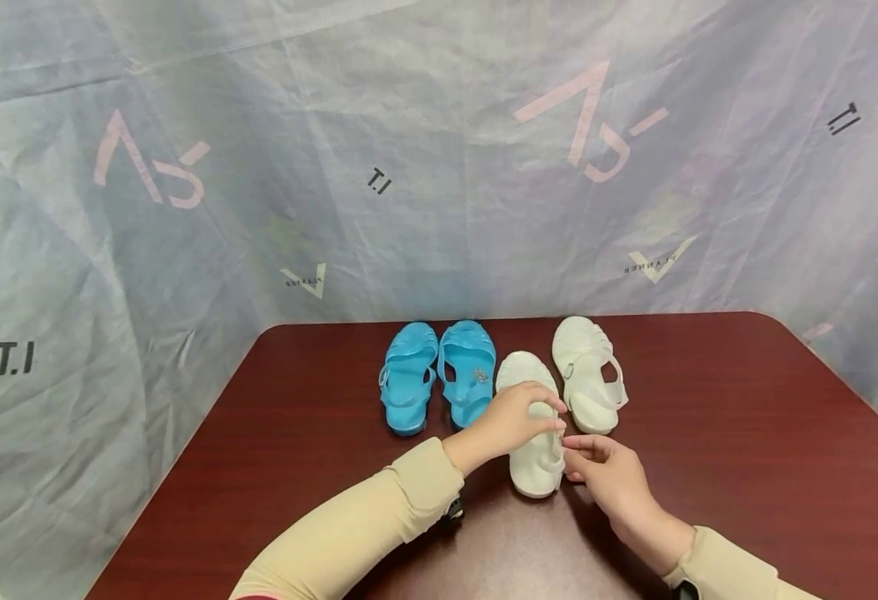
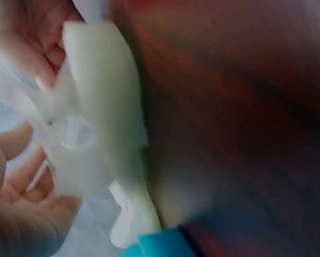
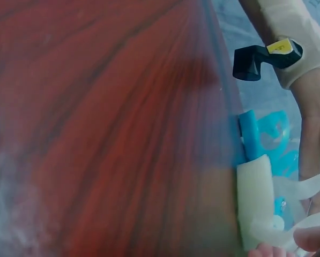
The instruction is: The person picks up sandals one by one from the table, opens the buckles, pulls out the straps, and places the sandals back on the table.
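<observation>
A white sandal (image 1: pixel 533 471) lies between my hands, toe pointing away from me. My left hand (image 1: pixel 512 417) reaches across it from the left. Its thumb and forefinger stand apart at the sandal's right side, and the other fingers are partly hidden. In the left wrist view, the same hand (image 2: pixel 31 214) shows a gap between thumb and fingers beside the sandal (image 2: pixel 109 101). From the right, my right hand (image 1: pixel 613 477) pinches the sandal's ankle strap (image 3: pixel 277 235) near the heel. A second white sandal (image 1: pixel 585 375) lies just beyond, with its strap sticking out.
Two blue sandals (image 1: pixel 409 375) lie side by side to the left, the right one (image 1: pixel 467 350) partly behind my left hand. Everything stands on a dark red wooden table (image 1: pixel 296 433). A printed grey cloth (image 1: pixel 439 208) hangs along the table's back edge.
</observation>
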The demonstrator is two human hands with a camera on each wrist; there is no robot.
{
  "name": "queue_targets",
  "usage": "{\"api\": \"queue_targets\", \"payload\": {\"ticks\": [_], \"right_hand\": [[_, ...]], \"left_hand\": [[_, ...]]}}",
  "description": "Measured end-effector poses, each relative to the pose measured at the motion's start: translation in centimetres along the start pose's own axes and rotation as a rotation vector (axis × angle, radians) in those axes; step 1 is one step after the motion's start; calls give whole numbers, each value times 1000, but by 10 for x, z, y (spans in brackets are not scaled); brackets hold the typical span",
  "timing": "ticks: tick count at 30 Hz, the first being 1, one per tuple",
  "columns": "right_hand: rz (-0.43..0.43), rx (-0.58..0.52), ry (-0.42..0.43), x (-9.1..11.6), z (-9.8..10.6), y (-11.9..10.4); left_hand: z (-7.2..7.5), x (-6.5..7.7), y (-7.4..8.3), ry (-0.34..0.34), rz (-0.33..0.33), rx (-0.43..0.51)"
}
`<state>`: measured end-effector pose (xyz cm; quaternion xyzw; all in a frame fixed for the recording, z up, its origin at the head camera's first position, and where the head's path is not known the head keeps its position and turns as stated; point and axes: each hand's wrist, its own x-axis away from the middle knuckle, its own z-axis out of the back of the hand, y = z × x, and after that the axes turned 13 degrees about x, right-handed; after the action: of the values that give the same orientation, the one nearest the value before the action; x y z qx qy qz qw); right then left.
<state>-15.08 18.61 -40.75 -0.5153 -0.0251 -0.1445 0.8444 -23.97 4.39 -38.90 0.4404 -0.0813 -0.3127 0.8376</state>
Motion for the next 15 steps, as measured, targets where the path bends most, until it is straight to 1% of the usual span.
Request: {"api": "queue_targets", "payload": {"ticks": [4,9,15], "right_hand": [[-30,-45,-11,-1,-2,4],[-24,-88,-29,0,-1,5],[-45,-155,-56,-2,2,3]], "left_hand": [[1,-1,-8,-50,13,0],[4,-3,-9,-69,1,-10],[7,-8,-12,-100,46,59]]}}
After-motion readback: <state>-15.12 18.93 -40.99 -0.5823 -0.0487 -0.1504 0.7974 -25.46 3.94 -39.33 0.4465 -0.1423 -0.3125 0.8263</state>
